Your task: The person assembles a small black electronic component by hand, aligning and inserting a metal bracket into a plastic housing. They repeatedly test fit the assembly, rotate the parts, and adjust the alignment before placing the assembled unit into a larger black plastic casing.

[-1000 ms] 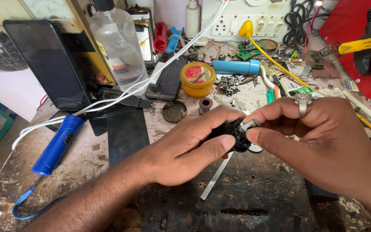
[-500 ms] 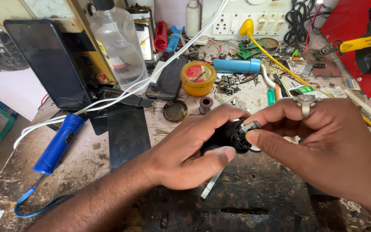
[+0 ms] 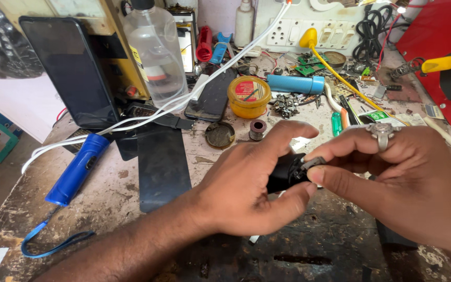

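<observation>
Hands (image 3: 257,183) lowered slightly | black part (image 3: 285,172) pinched | cluttered, stained workbench (image 3: 105,209)

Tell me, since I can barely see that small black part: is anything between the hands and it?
Nothing visible. The left hand holds the small black part directly, and the right hand pinches the small metal piece at its end with its fingertips.
</observation>
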A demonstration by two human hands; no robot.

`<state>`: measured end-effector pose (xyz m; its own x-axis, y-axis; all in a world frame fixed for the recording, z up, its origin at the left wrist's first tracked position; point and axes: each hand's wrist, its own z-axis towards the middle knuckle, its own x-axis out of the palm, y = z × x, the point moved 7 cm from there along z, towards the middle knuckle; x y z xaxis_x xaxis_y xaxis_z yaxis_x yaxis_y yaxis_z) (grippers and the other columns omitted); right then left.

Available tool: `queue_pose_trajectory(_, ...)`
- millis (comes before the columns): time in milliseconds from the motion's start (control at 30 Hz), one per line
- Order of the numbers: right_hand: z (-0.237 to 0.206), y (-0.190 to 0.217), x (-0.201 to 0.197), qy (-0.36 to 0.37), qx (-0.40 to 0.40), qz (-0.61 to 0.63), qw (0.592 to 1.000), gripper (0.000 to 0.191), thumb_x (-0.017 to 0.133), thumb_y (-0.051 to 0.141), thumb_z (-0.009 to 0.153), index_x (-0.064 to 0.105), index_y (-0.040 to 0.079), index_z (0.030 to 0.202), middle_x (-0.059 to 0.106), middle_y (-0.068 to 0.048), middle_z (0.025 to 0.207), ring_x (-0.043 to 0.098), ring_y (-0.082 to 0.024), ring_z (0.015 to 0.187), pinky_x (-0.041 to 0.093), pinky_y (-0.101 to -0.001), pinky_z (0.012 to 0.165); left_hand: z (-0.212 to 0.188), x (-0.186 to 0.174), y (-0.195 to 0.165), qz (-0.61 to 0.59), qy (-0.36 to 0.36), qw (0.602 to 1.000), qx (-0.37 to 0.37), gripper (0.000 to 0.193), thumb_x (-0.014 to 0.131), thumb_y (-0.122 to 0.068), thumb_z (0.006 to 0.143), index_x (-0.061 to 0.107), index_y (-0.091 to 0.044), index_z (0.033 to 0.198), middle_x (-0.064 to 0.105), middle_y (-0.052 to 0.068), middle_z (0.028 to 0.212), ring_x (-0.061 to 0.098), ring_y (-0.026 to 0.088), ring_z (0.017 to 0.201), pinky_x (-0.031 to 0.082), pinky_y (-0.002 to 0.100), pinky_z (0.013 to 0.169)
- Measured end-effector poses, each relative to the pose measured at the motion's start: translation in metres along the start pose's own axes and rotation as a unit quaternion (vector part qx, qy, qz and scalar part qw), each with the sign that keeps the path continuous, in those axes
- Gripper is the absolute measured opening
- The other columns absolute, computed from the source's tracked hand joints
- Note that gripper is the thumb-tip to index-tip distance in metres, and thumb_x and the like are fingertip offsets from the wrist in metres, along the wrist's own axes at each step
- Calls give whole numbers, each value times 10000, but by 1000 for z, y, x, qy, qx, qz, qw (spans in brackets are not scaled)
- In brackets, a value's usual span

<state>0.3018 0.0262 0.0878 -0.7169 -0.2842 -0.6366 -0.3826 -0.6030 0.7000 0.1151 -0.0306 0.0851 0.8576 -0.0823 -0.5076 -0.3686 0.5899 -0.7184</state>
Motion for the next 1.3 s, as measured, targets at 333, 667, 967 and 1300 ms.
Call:
queue_pose_trajectory(333, 1, 2, 7, 14, 28, 71, 997, 152, 826, 2, 866, 776, -18, 1008, 748, -121, 998, 737, -117, 870, 644, -279, 710, -2, -3, -7, 68, -29, 997, 1, 745, 683, -264, 856, 333, -126, 1499, 692, 102, 719, 721, 385, 691, 578, 483, 611)
queue_pose_trajectory(667, 5, -7, 3, 27, 65, 48, 996, 162, 846, 7, 833, 768, 12, 975, 776, -108, 924, 800, -145, 834, 647, -310, 737, -4, -2, -7, 104, -11, 994, 11, 800, 646, -288, 867, 285, -107, 1558, 698, 136, 717, 716, 399, 686, 570, 512, 614)
queue_pose_trajectory(967, 6, -23, 10, 59, 79, 83, 992, 164, 848, -50, 786, 776, -20, 930, 739, -114, 972, 791, -160, 855, 678, -308, 724, -8, 4, -9, 179, -9, 982, 56, 843, 636, -261, 865, 260, -36, 1586, 656, 81, 634, 670, 311, 557, 518, 469, 497)
queue_pose_trajectory(1300, 5, -28, 13, 36, -5, -1, 999, 157, 887, -9, 817, 776, 14, 925, 778, -97, 923, 794, -136, 841, 662, -276, 716, -16, 3, -7, 238, -48, 959, 146, 877, 619, -233, 883, 236, 13, 1633, 687, 82, 797, 667, 263, 602, 512, 434, 514)
